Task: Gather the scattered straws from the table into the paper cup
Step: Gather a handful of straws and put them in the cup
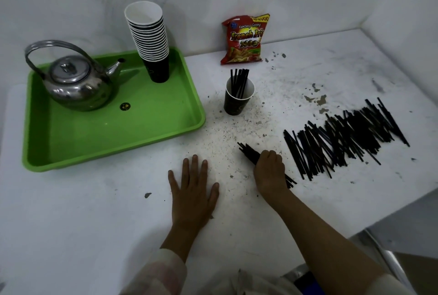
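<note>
The paper cup (239, 98) is taken as the landmark, and everything is placed relative to it. Far to its left a green tray (113, 138) is seen on the white table (71, 211), and on this tray a metal kettle (75, 79) is set at the left and a stack of paper cups (149, 38) at the back right corner. Behind the cup, a little to its right, a red snack bag (245, 38) is leaned against the wall.

In the cup itself a few black straws (239, 81) are already stood upright, so a small part of the work is judged as done.

In front of the cup and slightly to its left, the left hand (193, 190) is laid flat on the table with the fingers spread, and nothing is held by it. In front of the cup and slightly to its right, a small bundle of straws (248, 151) is gripped by the right hand (270, 171), whose fingers are curled round it; the ends of the bundle are seen on both sides of the fist. This bundle is not yet carried to the cup.

To the right of the cup and nearer to the person, a large pile of scattered straws (343, 136) is spread on the table, well apart from the cup. Most of the straws are judged to be left there, so the task is considered to be at an early stage
</note>
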